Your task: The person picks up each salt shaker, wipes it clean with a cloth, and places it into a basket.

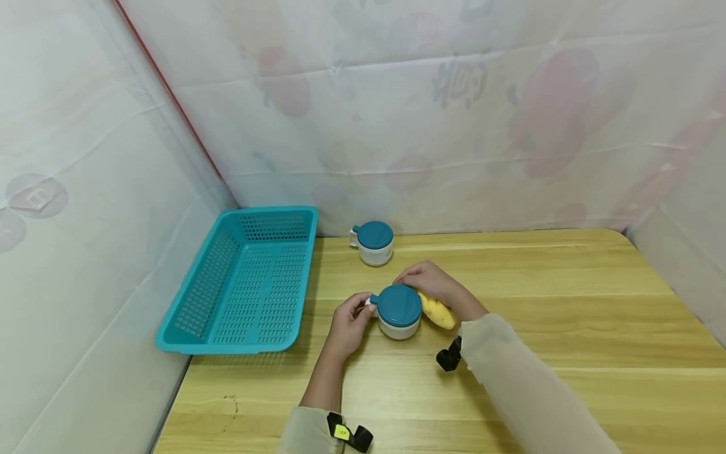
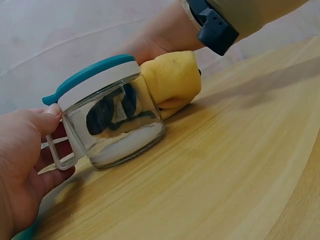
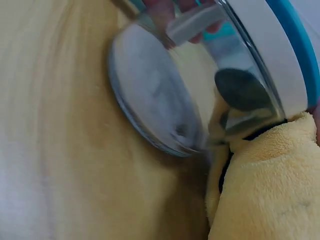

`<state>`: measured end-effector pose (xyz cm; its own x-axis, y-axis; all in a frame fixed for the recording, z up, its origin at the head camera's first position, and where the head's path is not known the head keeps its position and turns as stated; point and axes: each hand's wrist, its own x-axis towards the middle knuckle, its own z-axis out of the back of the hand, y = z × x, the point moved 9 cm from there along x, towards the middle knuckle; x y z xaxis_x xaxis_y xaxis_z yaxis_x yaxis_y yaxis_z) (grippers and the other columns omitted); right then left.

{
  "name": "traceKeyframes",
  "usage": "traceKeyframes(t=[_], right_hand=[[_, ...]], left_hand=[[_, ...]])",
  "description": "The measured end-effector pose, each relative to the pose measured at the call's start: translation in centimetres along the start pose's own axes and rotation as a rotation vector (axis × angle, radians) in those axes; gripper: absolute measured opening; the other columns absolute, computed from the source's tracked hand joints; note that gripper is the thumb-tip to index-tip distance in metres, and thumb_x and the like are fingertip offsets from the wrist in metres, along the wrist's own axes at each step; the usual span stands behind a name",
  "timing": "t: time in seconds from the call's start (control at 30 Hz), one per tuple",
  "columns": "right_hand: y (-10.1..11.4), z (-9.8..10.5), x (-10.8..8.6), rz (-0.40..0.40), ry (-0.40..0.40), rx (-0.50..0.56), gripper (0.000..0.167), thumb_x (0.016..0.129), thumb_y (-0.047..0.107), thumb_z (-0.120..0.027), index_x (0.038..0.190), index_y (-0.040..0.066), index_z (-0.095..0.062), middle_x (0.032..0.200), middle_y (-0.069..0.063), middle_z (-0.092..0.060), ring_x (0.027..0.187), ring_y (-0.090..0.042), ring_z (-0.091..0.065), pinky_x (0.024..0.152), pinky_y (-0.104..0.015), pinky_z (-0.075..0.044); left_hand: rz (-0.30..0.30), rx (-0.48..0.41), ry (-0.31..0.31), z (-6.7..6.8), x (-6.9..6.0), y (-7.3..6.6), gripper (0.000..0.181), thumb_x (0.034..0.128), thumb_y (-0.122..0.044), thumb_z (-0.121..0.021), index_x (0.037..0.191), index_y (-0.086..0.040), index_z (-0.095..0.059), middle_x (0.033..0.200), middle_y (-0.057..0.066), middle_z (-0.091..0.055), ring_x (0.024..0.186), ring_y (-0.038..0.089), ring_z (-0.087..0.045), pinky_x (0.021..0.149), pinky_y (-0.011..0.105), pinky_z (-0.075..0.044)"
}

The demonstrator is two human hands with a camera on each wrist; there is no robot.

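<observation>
A glass jar with a blue lid (image 1: pixel 399 305) stands on the wooden table, its handle pinched by the fingers and thumb of my left hand (image 1: pixel 348 325). In the left wrist view the left hand (image 2: pixel 25 160) holds the white handle of the jar (image 2: pixel 117 117). My right hand (image 1: pixel 433 282) is at the jar's far right side, with a yellow cloth (image 1: pixel 437 311) beneath it against the glass; its fingertips are hidden. The right wrist view has the fuzzy yellow cloth (image 3: pixel 275 175) touching the jar (image 3: pixel 240 85).
A second blue-lidded jar (image 1: pixel 375 243) stands farther back near the wall. At the left is a teal plastic basket (image 1: pixel 306 284) with perforated sides. Pale printed sheets hang behind and beside the table (image 1: pixel 567 391).
</observation>
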<state>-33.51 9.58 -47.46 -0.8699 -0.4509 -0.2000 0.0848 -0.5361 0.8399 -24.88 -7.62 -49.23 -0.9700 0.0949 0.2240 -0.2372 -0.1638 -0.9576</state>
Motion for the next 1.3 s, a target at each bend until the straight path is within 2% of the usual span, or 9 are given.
traceKeyframes(t=[0.17, 0.33, 0.43, 0.53, 0.67, 0.8, 0.9, 1.13, 1.3], right_hand=[[-1.0, 0.6, -1.0, -0.069, -0.185, 0.024, 0.029, 0.1, 0.026, -0.053, 0.114, 0.012, -0.074, 0.123, -0.009, -0.068, 0.123, -0.03, -0.056, 0.104, -0.048, -0.045], [-1.5, 1.0, -2.5, -0.123, -0.372, 0.183, 0.029, 0.101, 0.025, -0.053, 0.118, 0.01, -0.072, 0.128, -0.01, -0.065, 0.129, -0.03, -0.051, 0.108, -0.049, -0.041], [-1.7, 0.7, -3.3, -0.146, -0.418, 0.259, 0.031, 0.102, 0.028, -0.052, 0.12, 0.011, -0.07, 0.132, -0.009, -0.063, 0.132, -0.029, -0.048, 0.111, -0.048, -0.039], [-1.4, 0.2, -3.8, -0.132, -0.386, 0.287, 0.035, 0.104, 0.027, -0.044, 0.126, 0.012, -0.067, 0.139, -0.008, -0.057, 0.138, -0.028, -0.043, 0.114, -0.049, -0.034], [-0.4, -0.7, -4.1, -0.043, -0.236, 0.254, 0.047, 0.096, 0.01, -0.038, 0.14, 0.012, -0.055, 0.152, -0.011, -0.042, 0.144, -0.032, -0.03, 0.113, -0.052, -0.029], [0.2, -1.6, -4.5, 0.019, -0.055, 0.146, 0.07, 0.084, 0.002, -0.048, 0.152, 0.016, -0.037, 0.16, -0.01, -0.027, 0.138, -0.033, -0.028, 0.1, -0.049, -0.031], [0.3, -1.9, -4.7, 0.065, 0.004, 0.008, 0.08, 0.082, 0.003, -0.056, 0.155, 0.016, -0.028, 0.161, -0.011, -0.022, 0.137, -0.032, -0.029, 0.101, -0.049, -0.034], [0.8, -2.3, -4.8, 0.165, -0.136, -0.231, 0.074, 0.082, 0.008, -0.064, 0.15, 0.003, -0.035, 0.153, -0.018, -0.036, 0.141, -0.036, -0.036, 0.112, -0.054, -0.035], [1.1, -2.8, -5.2, 0.106, -0.267, -0.252, 0.066, 0.082, 0.012, -0.064, 0.145, 0.0, -0.045, 0.142, -0.018, -0.049, 0.125, -0.033, -0.051, 0.102, -0.05, -0.045]], left_hand=[[0.02, 0.009, -0.032, 0.1, -0.1, -0.1, 0.026, 0.0982, -0.019, -0.06, 0.121, -0.007, -0.066, 0.115, 0.011, -0.067, 0.112, 0.024, -0.062, 0.092, 0.027, -0.053], [0.02, -0.001, -0.089, 0.5, 0.0, 0.4, 0.025, 0.0973, -0.018, -0.062, 0.12, -0.008, -0.067, 0.116, 0.01, -0.068, 0.113, 0.025, -0.063, 0.092, 0.028, -0.054], [0.03, -0.01, -0.126, 0.9, 0.1, 0.6, 0.024, 0.0964, -0.016, -0.064, 0.118, -0.007, -0.068, 0.115, 0.01, -0.068, 0.111, 0.025, -0.064, 0.09, 0.028, -0.055], [0.034, -0.006, -0.172, 1.5, 0.3, 0.7, 0.024, 0.0956, -0.015, -0.065, 0.117, -0.005, -0.068, 0.112, 0.011, -0.069, 0.109, 0.024, -0.065, 0.089, 0.027, -0.055], [0.032, 0.015, -0.227, 2.4, 0.4, 0.8, 0.023, 0.096, -0.015, -0.064, 0.117, -0.004, -0.068, 0.109, 0.012, -0.069, 0.105, 0.023, -0.064, 0.089, 0.029, -0.056], [0.041, 0.021, -0.256, 3.0, 0.4, 0.8, 0.022, 0.0963, -0.014, -0.064, 0.116, -0.004, -0.069, 0.108, 0.012, -0.069, 0.102, 0.022, -0.064, 0.087, 0.029, -0.056], [0.046, 0.014, -0.265, 3.1, 0.5, 0.7, 0.022, 0.0962, -0.012, -0.064, 0.115, -0.003, -0.069, 0.108, 0.012, -0.069, 0.102, 0.021, -0.064, 0.086, 0.028, -0.056], [0.04, 0.011, -0.276, 3.1, 0.4, 0.6, 0.021, 0.0961, -0.011, -0.064, 0.115, -0.003, -0.069, 0.107, 0.013, -0.069, 0.101, 0.022, -0.064, 0.085, 0.028, -0.056], [0.035, 0.021, -0.28, 3.4, 0.2, 0.4, 0.021, 0.0955, -0.012, -0.065, 0.114, -0.003, -0.069, 0.106, 0.012, -0.069, 0.101, 0.022, -0.065, 0.085, 0.028, -0.056]])
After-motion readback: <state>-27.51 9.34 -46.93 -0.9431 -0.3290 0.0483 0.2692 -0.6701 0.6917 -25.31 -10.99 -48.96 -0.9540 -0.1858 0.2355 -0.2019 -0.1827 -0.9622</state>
